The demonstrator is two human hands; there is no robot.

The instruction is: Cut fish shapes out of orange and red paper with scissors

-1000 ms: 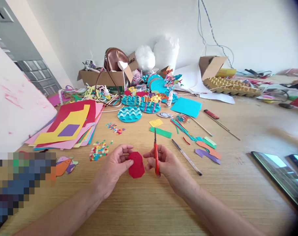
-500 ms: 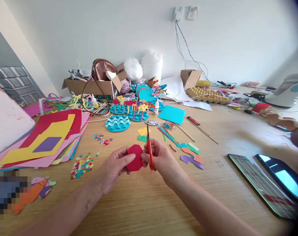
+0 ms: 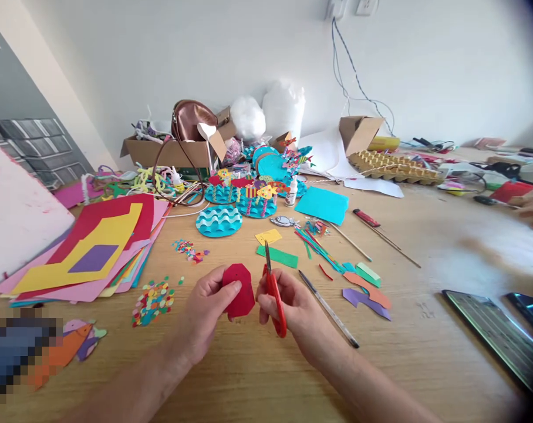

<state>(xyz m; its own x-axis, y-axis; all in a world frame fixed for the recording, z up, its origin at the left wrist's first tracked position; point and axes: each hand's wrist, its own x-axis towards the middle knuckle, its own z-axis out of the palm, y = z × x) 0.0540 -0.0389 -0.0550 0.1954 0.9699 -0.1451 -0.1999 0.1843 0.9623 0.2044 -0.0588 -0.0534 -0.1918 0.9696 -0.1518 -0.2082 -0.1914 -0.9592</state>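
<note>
The right hand (image 3: 293, 299) is easing off the red paper piece (image 3: 239, 291), its fingertips now sitting just beside the edge they were meeting half a second ago, and the scissors (image 3: 277, 305) are leaning further left. The pen (image 3: 329, 309), out of sight then, is showing again beside that wrist. The left hand (image 3: 207, 308) is pinching the red piece over the table (image 3: 231, 376), thumb in front; its fingers behind are mostly hiding. The right hand is closing round the scissors' handles, with the finger placement hard to read. The blades are partly covering a green strip (image 3: 287, 259). Pixelation is masking the lower left corner, and the phone (image 3: 530, 311) at far right is running out of view.
</note>
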